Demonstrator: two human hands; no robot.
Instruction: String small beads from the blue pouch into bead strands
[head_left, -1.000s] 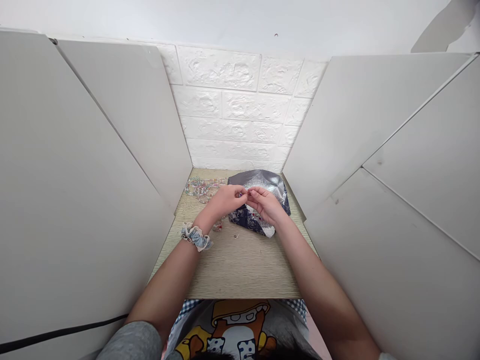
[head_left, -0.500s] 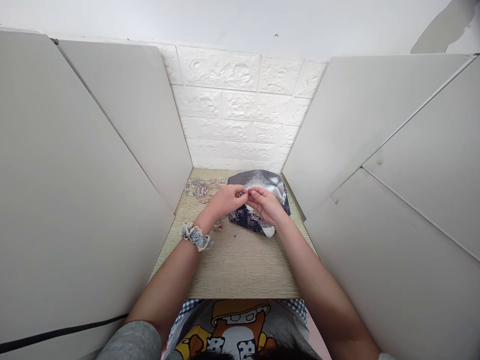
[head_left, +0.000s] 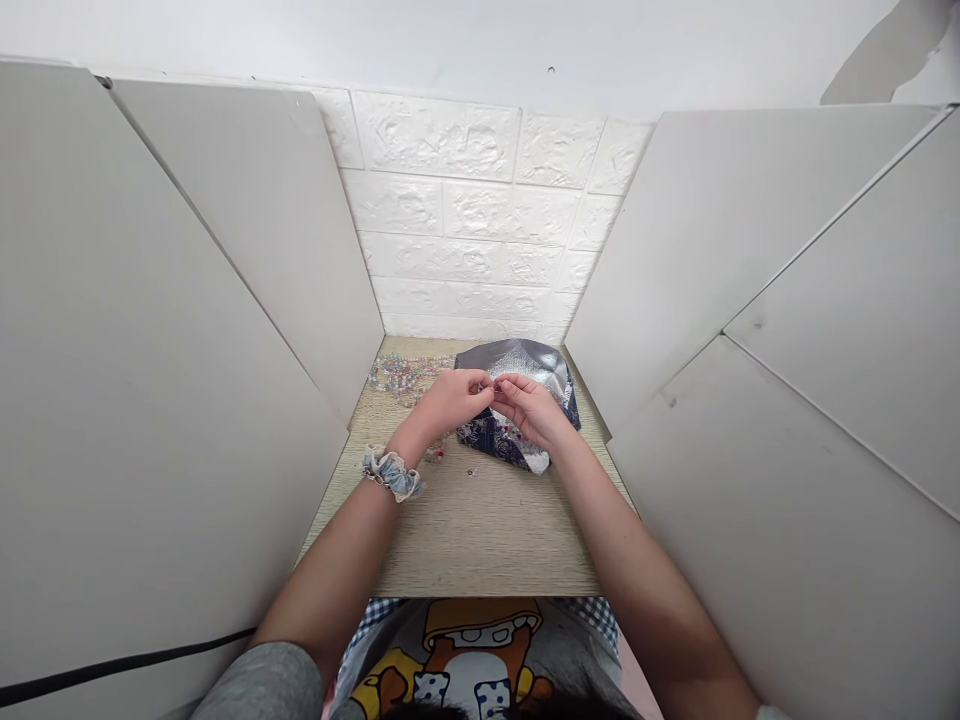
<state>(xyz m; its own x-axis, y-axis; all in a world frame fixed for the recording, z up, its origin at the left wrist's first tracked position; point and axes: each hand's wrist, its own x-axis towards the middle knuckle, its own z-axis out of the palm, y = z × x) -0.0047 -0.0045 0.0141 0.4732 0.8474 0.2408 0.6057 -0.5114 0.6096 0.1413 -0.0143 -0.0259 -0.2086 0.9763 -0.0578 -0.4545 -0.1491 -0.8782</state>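
Observation:
My left hand [head_left: 454,397] and my right hand [head_left: 531,408] meet fingertip to fingertip over the near part of a silver-lined, dark blue patterned pouch [head_left: 487,437]. Both are closed in a pinch. Whatever sits between the fingertips is too small to name. Small red and pale beads [head_left: 507,430] show on the pouch below my right hand. Beaded strands [head_left: 401,375] lie behind and left of my left hand, and a few more beads [head_left: 436,454] lie just under its wrist. A tiny metal piece [head_left: 472,472] rests on the table in front of the pouch.
The narrow wooden table [head_left: 487,545] runs back to a white brick-patterned wall [head_left: 480,210]. Pale panels stand close on the left [head_left: 247,200] and right [head_left: 720,220]. A black cable [head_left: 127,662] crosses at the lower left.
Both hands keep the same pinch over the pouch, with barely any shift of the fingers. The beads, pouch and metal piece stay where they were.

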